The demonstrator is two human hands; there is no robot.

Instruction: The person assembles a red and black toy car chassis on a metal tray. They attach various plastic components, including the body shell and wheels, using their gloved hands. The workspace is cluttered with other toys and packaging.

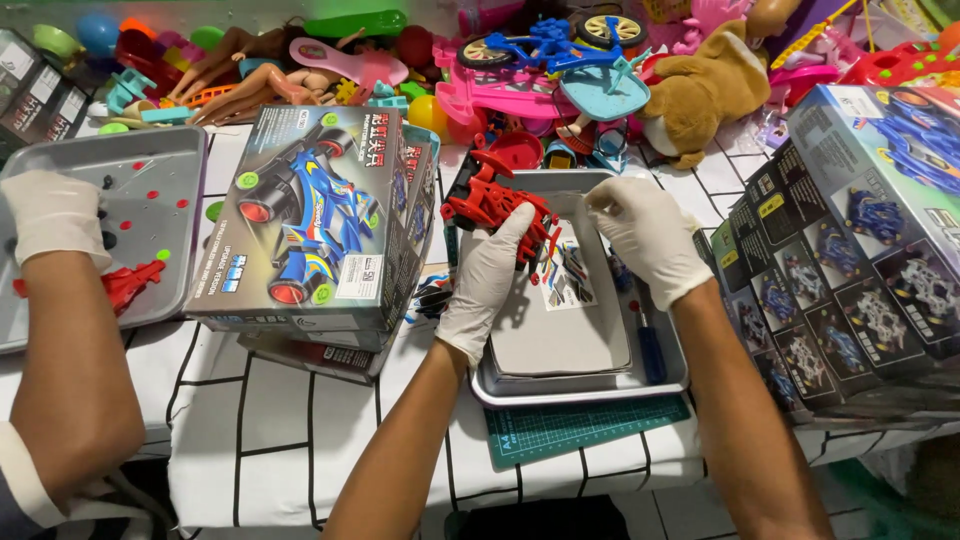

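Red toy car body (498, 208) is pinched in the left hand (487, 280) over the metal tray (580, 385). Right hand (650, 238) is loosely curled, holding nothing, at the tray's far rim. Looks like mid-assembly; next move likely needs a steadying two-handed grip.

Left hand (487, 283) grips the red toy car body (497, 210) over the metal tray (580, 392); right hand (650, 238) rests on the tray's far edge. A co-worker's gloved hand (55, 215) sits on another tray (150, 160), far left.
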